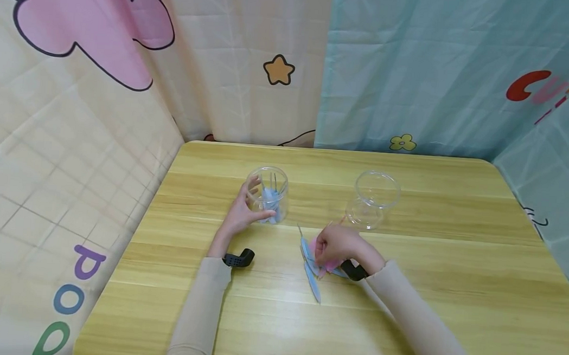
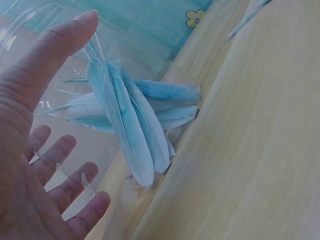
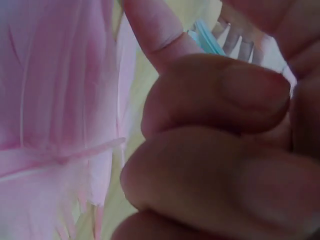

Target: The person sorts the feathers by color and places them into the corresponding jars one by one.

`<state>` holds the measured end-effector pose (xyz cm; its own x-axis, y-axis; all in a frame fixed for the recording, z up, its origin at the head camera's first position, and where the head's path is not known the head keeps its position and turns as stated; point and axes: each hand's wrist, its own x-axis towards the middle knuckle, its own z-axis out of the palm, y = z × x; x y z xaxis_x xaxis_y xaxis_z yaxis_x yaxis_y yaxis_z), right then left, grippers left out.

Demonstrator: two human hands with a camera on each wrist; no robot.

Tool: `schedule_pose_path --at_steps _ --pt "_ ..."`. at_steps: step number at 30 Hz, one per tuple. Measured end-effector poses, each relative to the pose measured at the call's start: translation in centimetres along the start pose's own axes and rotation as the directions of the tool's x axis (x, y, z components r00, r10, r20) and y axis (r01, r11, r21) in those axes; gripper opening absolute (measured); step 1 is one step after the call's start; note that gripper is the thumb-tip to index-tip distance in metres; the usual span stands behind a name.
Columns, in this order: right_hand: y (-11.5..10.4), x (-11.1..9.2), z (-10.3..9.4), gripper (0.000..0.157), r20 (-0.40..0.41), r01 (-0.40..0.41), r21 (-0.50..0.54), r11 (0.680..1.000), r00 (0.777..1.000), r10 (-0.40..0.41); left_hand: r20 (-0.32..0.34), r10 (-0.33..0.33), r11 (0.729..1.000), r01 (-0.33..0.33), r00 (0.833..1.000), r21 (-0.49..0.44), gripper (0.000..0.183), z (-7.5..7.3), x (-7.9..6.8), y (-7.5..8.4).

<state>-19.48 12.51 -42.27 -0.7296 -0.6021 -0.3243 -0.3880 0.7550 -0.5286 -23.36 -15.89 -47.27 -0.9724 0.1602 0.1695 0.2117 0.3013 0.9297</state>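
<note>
My left hand (image 1: 245, 210) curls around a clear round jar (image 1: 283, 191), thumb at the near side and fingers at the far side. Several pale blue feathers (image 2: 125, 115) stand inside that jar, their quills upward. To the right, my right hand (image 1: 340, 243) is over a loose pile of feathers on the table, its fingers bent and fingertips right at the pile. Blue feathers (image 1: 312, 281) stick out of it on the near side, and pink feathers (image 3: 60, 90) lie close beside the fingers. I cannot tell whether the right fingers pinch a feather.
A second clear jar (image 1: 378, 190) stands on the table beyond the right hand, with nothing visible in it. The wooden table (image 1: 265, 328) ends at patterned curtains (image 1: 242, 61) at the back and sides. A black wrist strap (image 1: 239, 258) is on the left wrist.
</note>
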Motion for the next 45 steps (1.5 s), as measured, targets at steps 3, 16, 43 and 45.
schedule_pose_path --at_steps 3,16,43,45 --pt "-0.2 -0.1 0.3 0.019 -0.003 -0.017 -0.034 0.999 1.0 0.017 -0.001 0.002 1.0 -0.002 1.0 0.003 0.103 0.0 0.0 -0.1" --pt "-0.5 0.0 0.9 0.023 -0.029 -0.034 -0.14 0.99 0.999 0.03 0.002 0.002 1.0 -0.002 1.0 -0.007 0.103 0.1 -0.1 -0.1" --pt "0.5 0.6 1.6 0.021 0.025 0.037 0.024 0.999 0.999 -0.038 0.001 0.002 1.0 -0.002 1.0 -0.008 0.102 0.0 -0.1 0.0" --pt "0.5 0.5 1.6 0.021 0.024 0.039 0.036 0.999 0.999 -0.04 -0.001 -0.001 1.0 0.001 1.0 -0.01 0.102 0.0 -0.1 0.1"
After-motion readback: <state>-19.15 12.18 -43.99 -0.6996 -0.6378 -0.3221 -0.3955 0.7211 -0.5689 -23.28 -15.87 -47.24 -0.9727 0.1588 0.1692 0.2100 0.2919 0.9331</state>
